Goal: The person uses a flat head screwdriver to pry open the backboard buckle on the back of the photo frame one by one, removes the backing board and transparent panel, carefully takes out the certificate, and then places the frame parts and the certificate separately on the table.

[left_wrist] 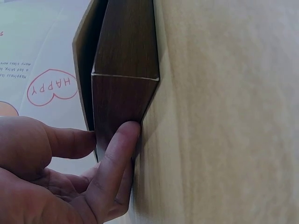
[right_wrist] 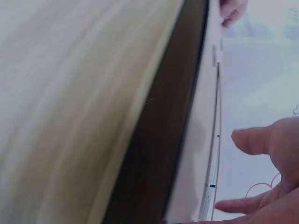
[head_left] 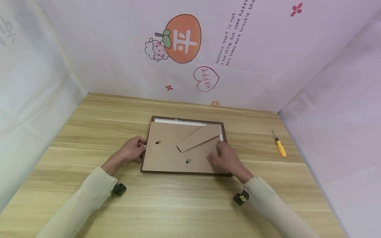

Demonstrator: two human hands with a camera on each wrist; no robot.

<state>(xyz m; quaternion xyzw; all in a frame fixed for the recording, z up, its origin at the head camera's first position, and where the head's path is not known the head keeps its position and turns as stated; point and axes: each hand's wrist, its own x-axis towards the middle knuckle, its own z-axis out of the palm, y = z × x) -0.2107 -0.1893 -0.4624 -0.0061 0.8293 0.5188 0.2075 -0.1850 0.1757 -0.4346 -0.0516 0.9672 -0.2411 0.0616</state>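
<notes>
A dark brown picture frame lies on the table, back upward. Its tan backing board sits shifted toward the near side, baring a white strip along the far edge. In the left wrist view, a dark gap parts the board from the frame. My left hand holds the frame's left side, thumb by the board's edge and a fingertip on the frame's outer face. Over the board's right part hovers my right hand, fingers apart and holding nothing. A tan easel stand lies slantwise on the board.
Two small dark turn clips, a left one and a nearer one, sit on the board. A yellow-handled screwdriver lies at the right of the wooden table. White printed sheeting stands behind and at both sides.
</notes>
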